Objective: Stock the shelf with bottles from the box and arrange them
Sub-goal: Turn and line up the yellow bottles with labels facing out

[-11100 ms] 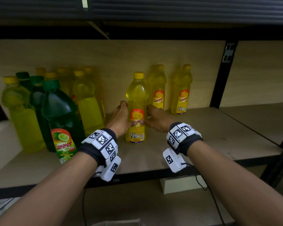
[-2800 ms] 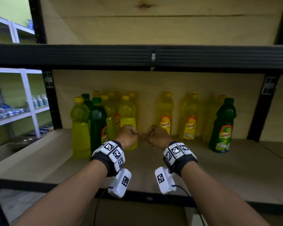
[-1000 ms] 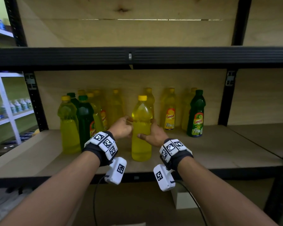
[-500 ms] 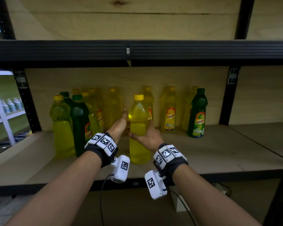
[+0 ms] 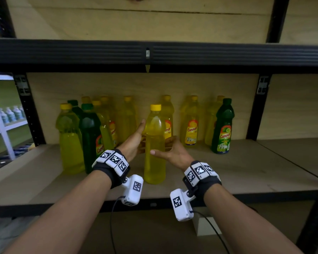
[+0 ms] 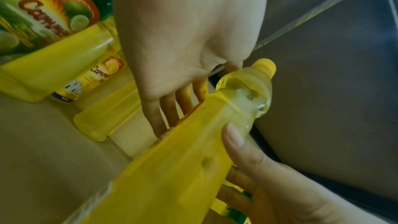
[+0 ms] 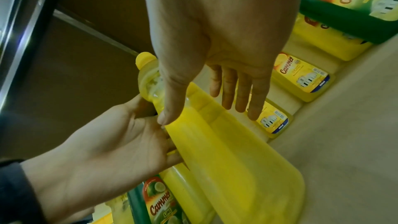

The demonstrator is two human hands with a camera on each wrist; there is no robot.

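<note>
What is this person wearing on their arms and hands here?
Both forearms are bare, no sleeves or gloves. Each wrist carries a black band topped with white blocks printed with black square codes, and a white camera unit hangs beneath, a thin black cable trailing down.

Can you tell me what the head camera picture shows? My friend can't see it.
Two hands, the left hand and right hand, touch the sides of a yellow bottle standing upright on a wooden shelf. More yellow and green bottles stand behind it.

A white rack (image 5: pixel 0 123) stands far to the left holding small pale bottles (image 5: pixel 11 114), while a pale block (image 5: pixel 205 226) sits on the floor below, to the right of centre.
</note>
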